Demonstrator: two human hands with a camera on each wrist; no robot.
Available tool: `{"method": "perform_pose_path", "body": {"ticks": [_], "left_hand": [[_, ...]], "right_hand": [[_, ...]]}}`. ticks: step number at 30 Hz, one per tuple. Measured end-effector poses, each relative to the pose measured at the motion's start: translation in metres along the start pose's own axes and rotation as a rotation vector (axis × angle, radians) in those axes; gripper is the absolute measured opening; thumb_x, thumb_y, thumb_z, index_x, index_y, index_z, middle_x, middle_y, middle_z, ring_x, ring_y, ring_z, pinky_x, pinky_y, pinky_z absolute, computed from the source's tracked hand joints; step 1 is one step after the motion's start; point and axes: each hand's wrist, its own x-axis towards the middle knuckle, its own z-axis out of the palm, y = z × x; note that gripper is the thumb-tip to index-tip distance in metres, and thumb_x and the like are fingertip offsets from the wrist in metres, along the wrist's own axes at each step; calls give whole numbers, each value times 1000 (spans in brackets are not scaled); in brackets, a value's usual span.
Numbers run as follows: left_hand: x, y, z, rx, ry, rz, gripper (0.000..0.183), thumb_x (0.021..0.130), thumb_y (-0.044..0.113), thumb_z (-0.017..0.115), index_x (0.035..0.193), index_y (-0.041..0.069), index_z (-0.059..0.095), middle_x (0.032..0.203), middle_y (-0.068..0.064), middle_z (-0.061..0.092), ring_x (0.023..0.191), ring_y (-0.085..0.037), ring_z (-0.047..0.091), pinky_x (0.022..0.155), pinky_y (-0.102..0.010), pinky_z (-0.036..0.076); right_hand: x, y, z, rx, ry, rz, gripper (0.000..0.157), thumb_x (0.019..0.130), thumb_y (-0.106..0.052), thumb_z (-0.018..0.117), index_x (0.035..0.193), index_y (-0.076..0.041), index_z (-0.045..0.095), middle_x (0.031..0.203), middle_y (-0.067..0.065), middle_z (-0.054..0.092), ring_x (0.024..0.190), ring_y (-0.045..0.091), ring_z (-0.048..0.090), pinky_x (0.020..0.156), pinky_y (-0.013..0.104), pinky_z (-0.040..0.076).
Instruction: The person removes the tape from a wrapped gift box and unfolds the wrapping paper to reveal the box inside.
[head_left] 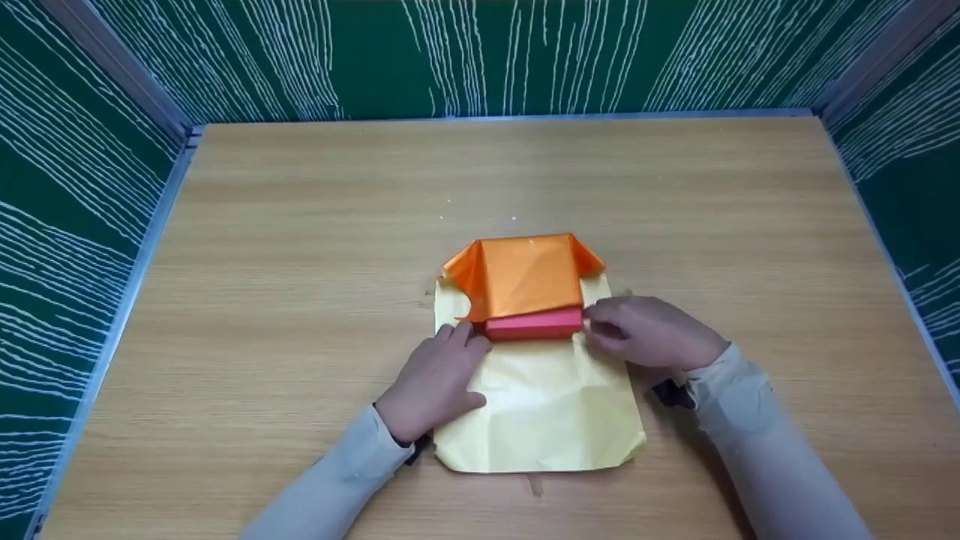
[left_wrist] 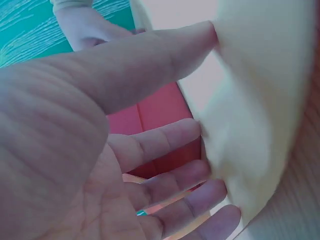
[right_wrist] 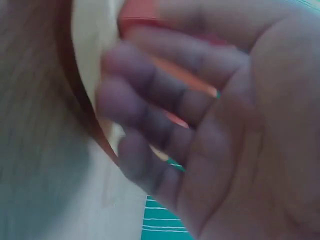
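A pink-red box [head_left: 534,324] lies on a sheet of pale yellow paper [head_left: 544,420]. Orange paper [head_left: 531,274] covers the box's far part, with folded flaps at both sides. My left hand [head_left: 442,379] rests on the yellow paper, fingertips right at the box's left end. In the left wrist view its straight fingers [left_wrist: 165,142] press the sheet, the thumb spread apart. At the box's right end, my right hand [head_left: 649,334] touches the paper edge. Its fingers [right_wrist: 150,85] are loosely bent in the right wrist view, close by the red box [right_wrist: 142,17].
The wooden table [head_left: 300,300] carries a few tiny white scraps beyond the orange paper. Green walls [head_left: 525,60] with white streaks stand along its back and sides, with blue edging [head_left: 150,240] at their base.
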Motion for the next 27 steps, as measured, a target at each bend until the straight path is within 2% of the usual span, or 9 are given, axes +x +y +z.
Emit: {"method": "perform_pose_path", "body": {"ticks": [5, 8, 11, 13, 17, 20, 22, 24, 27], "left_hand": [[1, 1, -1, 63, -22, 8, 52, 71, 25, 88, 114, 9, 64, 106, -8, 57, 90, -28, 53, 65, -35, 48], [4, 0, -3, 96, -44, 37, 47, 73, 25, 87, 110, 8, 64, 101, -7, 56, 86, -26, 52, 61, -33, 45], [7, -3, -9, 90, -84, 56, 42, 77, 25, 84, 110, 7, 66, 100, -7, 57, 86, -26, 53, 61, -33, 44], [10, -6, -14, 55, -128, 64, 39, 80, 24, 82, 113, 7, 69, 103, -8, 60, 89, -27, 56, 67, -37, 49], [17, -21, -26, -59, -225, 91, 37, 87, 19, 76, 122, 8, 72, 115, -8, 67, 105, -27, 64, 87, -42, 54], [25, -38, -31, -151, -271, 109, 30, 94, 17, 70, 123, 9, 73, 121, -6, 69, 115, -23, 65, 100, -40, 52], [30, -48, -33, -206, -269, 115, 27, 98, 15, 65, 123, 8, 73, 122, -6, 70, 117, -23, 64, 103, -40, 50], [35, -57, -35, -232, -246, 101, 26, 101, 16, 61, 124, 7, 71, 122, -6, 69, 117, -23, 64, 104, -40, 49], [46, -62, -38, -202, -148, 50, 27, 104, 13, 55, 126, 3, 67, 121, -10, 68, 115, -27, 65, 102, -43, 51]], "right_hand": [[8, -1, -5, -61, 136, 113, 34, 100, -14, 65, 131, -2, 65, 74, -5, 61, 66, 10, 56, 66, 36, 52], [14, -2, -9, 16, 209, 185, 22, 101, -25, 68, 111, -6, 71, 69, -5, 62, 61, 10, 56, 62, 34, 50], [25, -1, -11, 157, 244, 233, 29, 104, -36, 63, 89, -12, 70, 68, -4, 61, 59, 12, 52, 59, 31, 44], [33, 1, -10, 226, 247, 235, 30, 106, -34, 59, 90, -12, 70, 72, 0, 62, 62, 15, 51, 60, 30, 43], [46, 12, -8, 310, 275, 218, 18, 106, -11, 56, 120, -4, 66, 100, 11, 70, 87, 23, 64, 77, 37, 53], [50, 24, -7, 357, 276, 199, 44, 103, 4, 54, 146, 0, 49, 133, 18, 64, 119, 33, 63, 101, 48, 52], [51, 32, -4, 367, 261, 165, 58, 102, 9, 51, 157, 1, 36, 152, 21, 50, 137, 38, 52, 113, 53, 42], [50, 39, -1, 335, 236, 115, 67, 101, 10, 53, 161, 1, 27, 162, 21, 37, 147, 39, 40, 118, 55, 33], [50, 46, 4, 229, 199, 61, 72, 99, 6, 58, 163, -3, 26, 168, 17, 28, 153, 37, 29, 120, 55, 30]]}}
